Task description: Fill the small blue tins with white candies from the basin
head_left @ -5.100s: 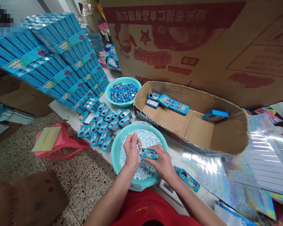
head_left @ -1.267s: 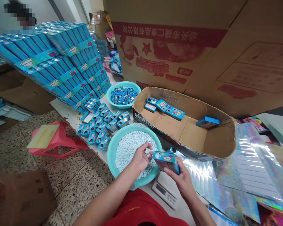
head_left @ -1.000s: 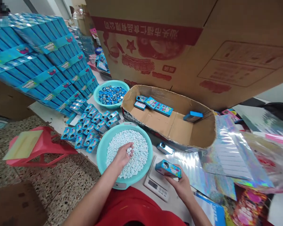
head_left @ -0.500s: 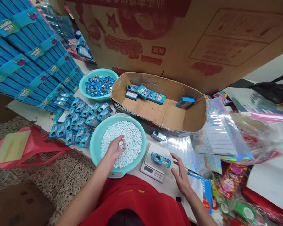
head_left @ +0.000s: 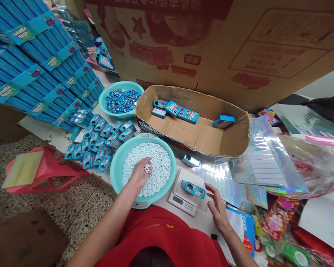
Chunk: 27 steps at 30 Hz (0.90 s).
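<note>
My left hand point(head_left: 140, 172) is curled round a few pale candies, just over the turquoise basin point(head_left: 116, 171) full of small white-blue candies point(head_left: 158, 167). A blue candy tin point(head_left: 193, 189) with a round hole in its top stands on the white digital scale point(head_left: 183, 203). Just right of that tin, my right hand point(head_left: 217, 207) is open, fingers apart and holding nothing. Behind the scale, another blue tin point(head_left: 190, 160) sits on the table. Left of the basin stand several tins point(head_left: 100, 142) with round holes in their tops.
A smaller turquoise bowl point(head_left: 102, 100) holds blue and silver caps. Behind the basin, a low cardboard tray point(head_left: 208, 142) contains several blue tins. Tall stacks of blue boxes point(head_left: 44, 66) rise at left; a large carton point(head_left: 211, 48) stands behind. Shiny sheets point(head_left: 261, 163) and packets lie at right.
My right hand has set the blue tin on the scale and let go of it. My left hand has drawn back from the tin to above the basin, still holding candies.
</note>
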Tool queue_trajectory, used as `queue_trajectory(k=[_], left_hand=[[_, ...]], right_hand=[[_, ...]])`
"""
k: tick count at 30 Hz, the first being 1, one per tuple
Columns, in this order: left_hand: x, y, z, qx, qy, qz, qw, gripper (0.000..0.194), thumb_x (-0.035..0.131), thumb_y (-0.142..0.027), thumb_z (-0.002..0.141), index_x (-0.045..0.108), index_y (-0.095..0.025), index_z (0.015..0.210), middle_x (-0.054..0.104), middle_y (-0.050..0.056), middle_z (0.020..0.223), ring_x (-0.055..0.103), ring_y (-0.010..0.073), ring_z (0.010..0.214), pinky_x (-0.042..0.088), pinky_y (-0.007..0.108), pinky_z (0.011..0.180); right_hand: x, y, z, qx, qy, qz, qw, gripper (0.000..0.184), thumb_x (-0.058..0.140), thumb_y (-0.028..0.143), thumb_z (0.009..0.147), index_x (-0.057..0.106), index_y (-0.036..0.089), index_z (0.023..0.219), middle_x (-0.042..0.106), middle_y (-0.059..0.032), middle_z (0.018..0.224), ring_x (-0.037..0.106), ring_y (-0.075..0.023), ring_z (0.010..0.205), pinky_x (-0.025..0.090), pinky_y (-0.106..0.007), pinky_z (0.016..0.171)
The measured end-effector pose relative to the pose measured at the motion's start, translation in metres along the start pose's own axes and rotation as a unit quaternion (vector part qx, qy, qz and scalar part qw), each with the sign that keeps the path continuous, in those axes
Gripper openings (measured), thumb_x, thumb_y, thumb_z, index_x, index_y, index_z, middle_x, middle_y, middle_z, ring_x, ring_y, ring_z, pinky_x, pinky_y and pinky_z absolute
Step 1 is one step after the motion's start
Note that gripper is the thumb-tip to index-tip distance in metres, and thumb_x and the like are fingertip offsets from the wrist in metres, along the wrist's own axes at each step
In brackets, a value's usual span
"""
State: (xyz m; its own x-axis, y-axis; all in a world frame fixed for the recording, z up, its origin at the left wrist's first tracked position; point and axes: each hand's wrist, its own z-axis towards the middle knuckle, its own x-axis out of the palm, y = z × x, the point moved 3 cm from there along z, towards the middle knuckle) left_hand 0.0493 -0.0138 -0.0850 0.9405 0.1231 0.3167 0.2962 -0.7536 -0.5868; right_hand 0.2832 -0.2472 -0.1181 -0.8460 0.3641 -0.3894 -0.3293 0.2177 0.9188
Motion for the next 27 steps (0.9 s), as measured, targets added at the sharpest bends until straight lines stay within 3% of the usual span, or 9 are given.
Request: queue_trajectory(k=[4,7,11,15,18,21,27], left_hand=[[-0.001,0.001,-0.002,0.019,0.011,0.022,1.0,0.024,0.068,-0.021,0.067,0.061,-0.012,0.088,0.054,-0.001,0.065,0.049,0.0049,0.047,0.033,0.014,0.04],[0.0,0.004,-0.003,0.002,0.029,0.028,0.999,0.031,0.075,-0.027,0.063,0.058,-0.013,0.084,0.054,-0.002,0.061,0.045,0.004,0.043,0.025,0.013,0.035],[0.018,-0.001,-0.019,-0.001,0.051,-0.038,0.998,0.043,0.076,-0.047,0.061,0.047,-0.016,0.065,0.035,-0.009,0.043,0.03,0.0019,0.034,0.015,0.013,0.032],[0.053,-0.015,-0.054,0.082,0.104,-0.084,0.988,0.047,0.073,-0.052,0.064,0.042,-0.018,0.061,0.032,-0.01,0.042,0.025,0.0021,0.033,0.016,0.015,0.032],[0.07,-0.02,-0.07,0.171,0.109,-0.065,0.977,0.047,0.066,-0.052,0.072,0.039,-0.018,0.057,0.035,-0.008,0.042,0.032,0.0042,0.036,0.025,0.017,0.036],[0.07,-0.022,-0.068,0.243,0.067,-0.045,0.967,0.046,0.061,-0.051,0.077,0.04,-0.018,0.054,0.039,-0.006,0.043,0.043,0.0076,0.042,0.038,0.021,0.048],[0.053,-0.03,-0.053,0.291,0.017,-0.028,0.956,0.047,0.057,-0.054,0.078,0.042,-0.018,0.053,0.043,-0.004,0.048,0.05,0.0102,0.051,0.043,0.024,0.06]], right_hand=[[0.007,0.001,0.002,0.001,-0.002,-0.034,0.999,0.059,0.055,0.055,0.079,0.045,0.021,0.126,0.052,-0.0138,0.124,0.053,-0.0288,0.11,0.048,-0.042,0.085],[0.014,0.009,0.009,0.0,-0.03,-0.077,0.997,0.049,0.065,0.049,0.074,0.056,0.02,0.112,0.06,-0.0111,0.113,0.058,-0.0276,0.102,0.049,-0.041,0.083],[0.022,0.047,0.026,-0.024,-0.032,-0.105,0.994,0.029,0.061,0.044,0.08,0.061,0.019,0.094,0.066,-0.0067,0.088,0.063,-0.0233,0.082,0.052,-0.034,0.069],[0.037,0.103,0.046,-0.117,-0.016,-0.116,0.986,0.026,0.062,0.038,0.081,0.059,0.02,0.1,0.065,-0.0063,0.092,0.062,-0.0218,0.083,0.051,-0.031,0.067],[0.056,0.13,0.058,-0.171,-0.007,-0.116,0.978,0.022,0.061,0.036,0.083,0.058,0.021,0.098,0.065,-0.0057,0.089,0.062,-0.0212,0.082,0.05,-0.031,0.07],[0.077,0.139,0.067,-0.181,-0.004,-0.125,0.976,0.023,0.06,0.039,0.083,0.058,0.021,0.097,0.065,-0.0056,0.087,0.062,-0.0215,0.081,0.05,-0.031,0.068],[0.096,0.136,0.076,-0.172,0.009,-0.137,0.975,0.024,0.06,0.04,0.082,0.058,0.021,0.095,0.065,-0.005,0.086,0.062,-0.0221,0.079,0.049,-0.032,0.068]])
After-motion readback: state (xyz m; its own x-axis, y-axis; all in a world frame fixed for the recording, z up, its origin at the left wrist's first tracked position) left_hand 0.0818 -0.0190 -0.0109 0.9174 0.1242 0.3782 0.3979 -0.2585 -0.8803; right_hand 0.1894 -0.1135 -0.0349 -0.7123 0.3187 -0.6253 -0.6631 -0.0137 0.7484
